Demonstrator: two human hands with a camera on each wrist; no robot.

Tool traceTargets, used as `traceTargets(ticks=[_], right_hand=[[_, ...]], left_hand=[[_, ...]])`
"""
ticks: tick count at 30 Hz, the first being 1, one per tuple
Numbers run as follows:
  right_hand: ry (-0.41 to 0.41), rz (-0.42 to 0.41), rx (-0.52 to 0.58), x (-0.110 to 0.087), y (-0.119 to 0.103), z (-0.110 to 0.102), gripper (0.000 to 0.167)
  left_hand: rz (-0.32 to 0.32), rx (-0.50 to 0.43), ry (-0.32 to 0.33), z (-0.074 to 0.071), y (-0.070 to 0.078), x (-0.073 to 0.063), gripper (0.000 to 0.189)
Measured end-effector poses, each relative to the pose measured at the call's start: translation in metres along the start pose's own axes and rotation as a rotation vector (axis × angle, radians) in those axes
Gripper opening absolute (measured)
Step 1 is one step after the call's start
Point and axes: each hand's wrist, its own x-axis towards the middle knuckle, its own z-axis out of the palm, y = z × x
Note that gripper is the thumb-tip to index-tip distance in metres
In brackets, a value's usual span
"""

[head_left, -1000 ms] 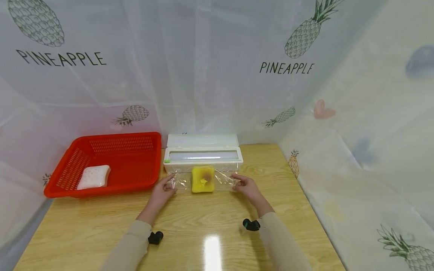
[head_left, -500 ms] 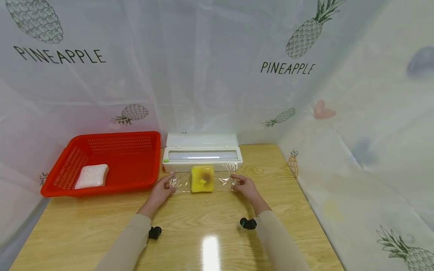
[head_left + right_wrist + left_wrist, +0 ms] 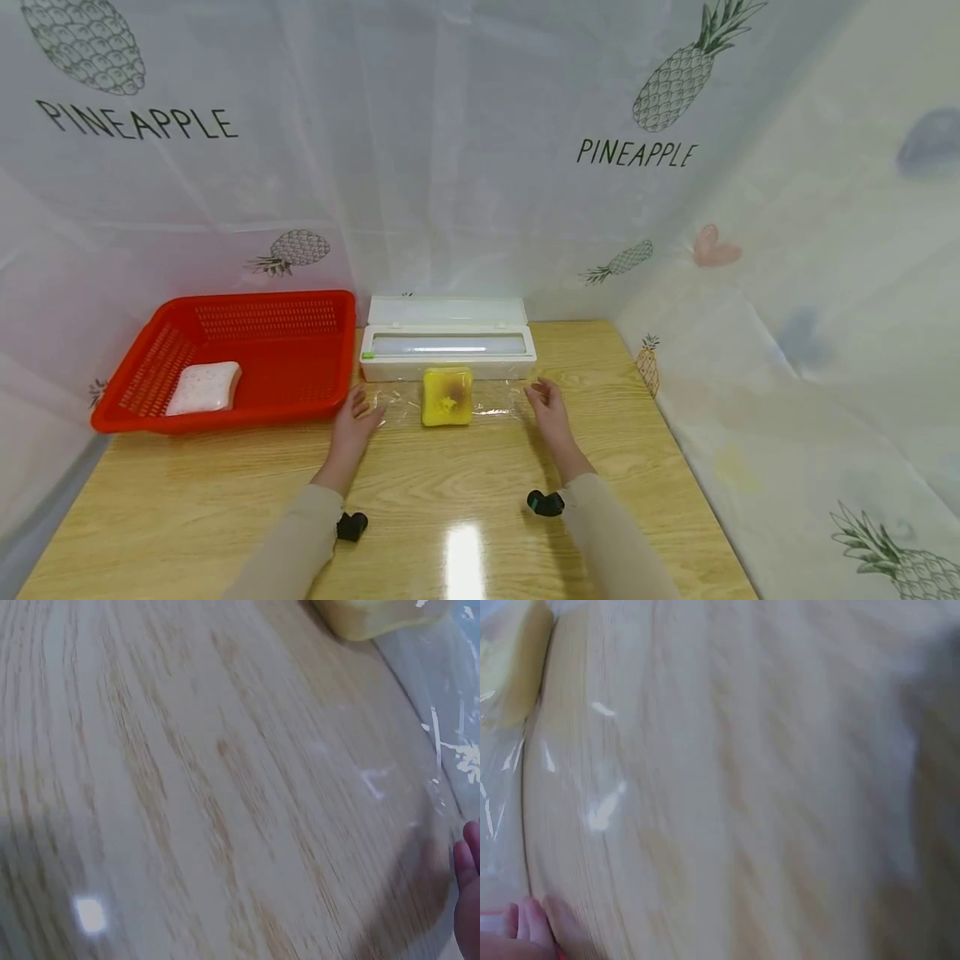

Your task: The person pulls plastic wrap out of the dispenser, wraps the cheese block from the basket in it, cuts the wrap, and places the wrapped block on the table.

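A yellow toast-shaped piece (image 3: 447,397) with a brown patch lies on the table in front of a white cling film dispenser (image 3: 393,369). Clear cling film (image 3: 495,398) spreads out flat on both sides of it; whether film covers its top I cannot tell. My left hand (image 3: 354,427) is by the film's left end, fingers loose and holding nothing. At the opposite end, my right hand (image 3: 552,412) is also loose, its fingertips beside the film edge. The left wrist view shows a few fingertips (image 3: 529,930) near the film; the right wrist view shows fingertips (image 3: 469,851) too.
To the left stands a red plastic basket (image 3: 341,358) with a white slice-shaped piece (image 3: 205,388) in it. The dispenser's lid (image 3: 448,311) is raised against the curtain (image 3: 465,167) behind. Wooden tabletop (image 3: 420,492) extends toward me.
Both hands have let go of the film ends and moved slightly outward. The film lies slacker between them, while the yellow piece stays in place.
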Motion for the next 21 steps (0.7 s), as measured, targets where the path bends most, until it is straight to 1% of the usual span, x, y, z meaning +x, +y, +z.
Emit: traceTargets(ticks=[1,3,5,6,7,8,10,12,13,15,18,20,21], right_hand=[[-0.005,0.002,-0.008,0.001,-0.001,0.003,0.055],[-0.042,0.011,-0.002,0.004,-0.004,0.007,0.057],[-0.078,0.024,0.008,0.003,-0.013,0.011,0.057],[-0.084,0.024,0.013,0.004,-0.013,0.013,0.056],[-0.092,0.034,0.027,0.004,-0.016,0.014,0.056],[-0.086,0.037,0.04,0.005,-0.015,0.016,0.055],[-0.041,0.035,0.026,0.007,-0.01,0.02,0.052],[0.017,0.04,0.015,0.012,0.0,0.025,0.051],[0.035,0.036,0.018,0.013,0.002,0.026,0.049],[0.078,0.038,0.014,0.016,0.007,0.03,0.045],[0.073,0.018,0.051,0.018,0.009,0.031,0.041],[0.053,0.007,0.105,0.019,0.009,0.031,0.041],[0.033,-0.006,0.134,0.019,0.009,0.029,0.042]], left_hand=[[0.003,-0.031,0.012,0.003,0.0,0.002,0.071],[0.013,-0.072,0.027,0.01,0.0,0.007,0.072],[0.038,-0.076,0.033,0.015,0.001,0.012,0.068],[0.047,-0.091,0.026,0.016,0.005,0.012,0.066],[0.059,-0.092,0.019,0.018,0.005,0.014,0.064],[0.068,-0.078,0.02,0.019,0.005,0.015,0.061],[0.086,-0.057,0.035,0.021,0.003,0.016,0.055],[0.092,-0.06,0.06,0.022,0.001,0.017,0.05],[0.101,-0.047,0.078,0.024,-0.005,0.02,0.049],[0.114,-0.059,0.094,0.025,-0.005,0.021,0.045],[0.129,-0.096,0.059,0.025,-0.006,0.022,0.045],[0.125,-0.111,0.023,0.023,-0.005,0.022,0.045],[0.128,-0.104,0.002,0.022,-0.004,0.021,0.046]])
